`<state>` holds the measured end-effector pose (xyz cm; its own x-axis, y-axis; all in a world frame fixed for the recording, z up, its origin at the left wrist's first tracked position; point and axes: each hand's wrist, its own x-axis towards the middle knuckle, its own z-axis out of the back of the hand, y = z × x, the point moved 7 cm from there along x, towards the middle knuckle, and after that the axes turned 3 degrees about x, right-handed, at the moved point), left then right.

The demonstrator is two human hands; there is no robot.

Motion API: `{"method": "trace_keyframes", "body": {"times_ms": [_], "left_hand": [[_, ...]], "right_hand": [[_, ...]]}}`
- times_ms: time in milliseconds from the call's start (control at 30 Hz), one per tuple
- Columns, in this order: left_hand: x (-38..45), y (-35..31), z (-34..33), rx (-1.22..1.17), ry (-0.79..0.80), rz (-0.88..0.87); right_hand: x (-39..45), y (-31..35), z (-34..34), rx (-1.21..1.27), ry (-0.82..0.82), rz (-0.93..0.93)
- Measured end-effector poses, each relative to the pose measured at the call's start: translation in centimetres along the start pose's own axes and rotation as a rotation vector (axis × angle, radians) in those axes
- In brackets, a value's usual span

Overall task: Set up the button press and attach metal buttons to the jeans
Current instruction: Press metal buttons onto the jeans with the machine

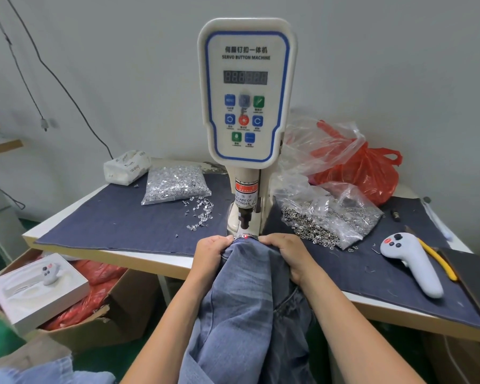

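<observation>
Denim is what your fingers are curled round on both sides: your left hand [209,253] and right hand [284,256] each grip the jeans [247,300] by the waistband, stretching a short span of it between them at the table's [117,256] front edge. That span lies straight ahead of your fingertips, under the punch of the button press [245,217], with a red light spot [245,236] falling on the cloth midway between your hands. The band runs left to right; the trouser legs hang down toward you. Both hands sit equally near the punch, so your knuckles look uncomfortably close. Loose metal tacks [200,214] lie well off to the left.
</observation>
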<state>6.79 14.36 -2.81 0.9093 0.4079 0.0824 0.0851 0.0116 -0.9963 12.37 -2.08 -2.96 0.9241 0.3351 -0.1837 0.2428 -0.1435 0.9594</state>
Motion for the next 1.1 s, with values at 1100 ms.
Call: {"method": "trace_keyframes", "body": {"times_ms": [1100], "left_hand": [[-11.0,-4.3,-4.7,-0.148,0.446,-0.044]], "right_hand": [[-11.9,-0.7,0.9,-0.234,0.597,-0.144]]}}
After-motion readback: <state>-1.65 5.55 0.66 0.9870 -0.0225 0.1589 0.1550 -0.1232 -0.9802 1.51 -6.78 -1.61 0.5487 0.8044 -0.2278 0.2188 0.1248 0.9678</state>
